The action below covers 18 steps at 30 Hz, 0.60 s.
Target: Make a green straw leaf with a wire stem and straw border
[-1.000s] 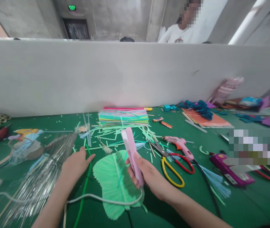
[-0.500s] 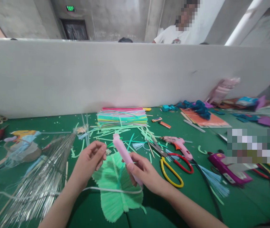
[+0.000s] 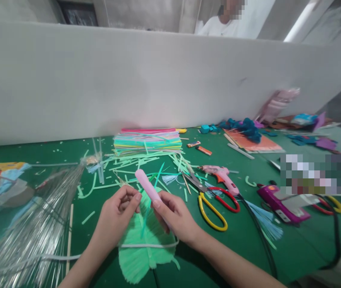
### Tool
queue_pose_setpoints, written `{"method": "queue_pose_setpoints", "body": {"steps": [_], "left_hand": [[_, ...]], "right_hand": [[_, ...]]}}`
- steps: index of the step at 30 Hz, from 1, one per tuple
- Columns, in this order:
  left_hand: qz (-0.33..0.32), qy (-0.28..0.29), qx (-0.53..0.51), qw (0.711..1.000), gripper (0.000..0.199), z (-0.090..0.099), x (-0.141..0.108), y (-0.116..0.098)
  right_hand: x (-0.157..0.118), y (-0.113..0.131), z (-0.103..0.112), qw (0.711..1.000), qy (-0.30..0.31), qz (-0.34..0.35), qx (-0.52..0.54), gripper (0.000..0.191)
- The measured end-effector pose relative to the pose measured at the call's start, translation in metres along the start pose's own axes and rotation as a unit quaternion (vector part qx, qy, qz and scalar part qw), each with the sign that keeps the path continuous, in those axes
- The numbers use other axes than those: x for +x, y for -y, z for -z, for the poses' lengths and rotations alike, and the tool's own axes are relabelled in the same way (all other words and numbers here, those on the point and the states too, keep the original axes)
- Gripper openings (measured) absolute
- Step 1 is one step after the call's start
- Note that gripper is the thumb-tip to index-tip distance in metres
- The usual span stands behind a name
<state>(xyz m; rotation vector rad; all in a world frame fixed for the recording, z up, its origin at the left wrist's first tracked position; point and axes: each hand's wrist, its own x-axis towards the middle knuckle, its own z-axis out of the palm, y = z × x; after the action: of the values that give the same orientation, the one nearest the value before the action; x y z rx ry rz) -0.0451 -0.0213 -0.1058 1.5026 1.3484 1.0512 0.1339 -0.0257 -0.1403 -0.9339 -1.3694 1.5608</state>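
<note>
My right hand (image 3: 176, 218) is wrapped round a pink corded stick-shaped tool (image 3: 146, 185) that looks like a mini hair straightener, its tip angled up and to the left. A white cord trails from its lower end. Close to its left side, my left hand (image 3: 124, 208) has thumb and fingers pinched together; what they hold, if anything, is too small to make out. A thin green strip (image 3: 160, 176) rises behind the tool. Below both hands lies a light green fuzzy leaf shape (image 3: 140, 264) with a raised midrib, partly covered by the hands and crossed by the cord.
Scissors (image 3: 199, 186) and a pink glue gun (image 3: 226, 180) lie to the right, beyond them a purple tool (image 3: 278, 202). Coloured chenille stems (image 3: 148, 142) are stacked behind cut pieces. Silvery strands (image 3: 50, 208) spread at left. A white partition (image 3: 158, 80) stands at the back.
The view has tilted down and shifted slightly, so the table things sit a little higher and further left. Both hands have come slightly closer together, the tool still in my right hand.
</note>
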Motion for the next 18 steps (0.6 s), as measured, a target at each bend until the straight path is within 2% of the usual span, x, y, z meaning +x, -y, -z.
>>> {"method": "queue_pose_setpoints", "body": {"steps": [15, 18], "left_hand": [[0.018, 0.001, -0.008, 1.000, 0.028, 0.005, 0.000, 0.006], [0.020, -0.002, -0.009, 1.000, 0.029, 0.006, 0.000, 0.006]], "right_hand": [[0.003, 0.008, 0.006, 0.998, -0.046, -0.017, 0.036, 0.042], [0.004, 0.011, 0.008, 0.995, -0.072, -0.033, 0.061, 0.044]]}}
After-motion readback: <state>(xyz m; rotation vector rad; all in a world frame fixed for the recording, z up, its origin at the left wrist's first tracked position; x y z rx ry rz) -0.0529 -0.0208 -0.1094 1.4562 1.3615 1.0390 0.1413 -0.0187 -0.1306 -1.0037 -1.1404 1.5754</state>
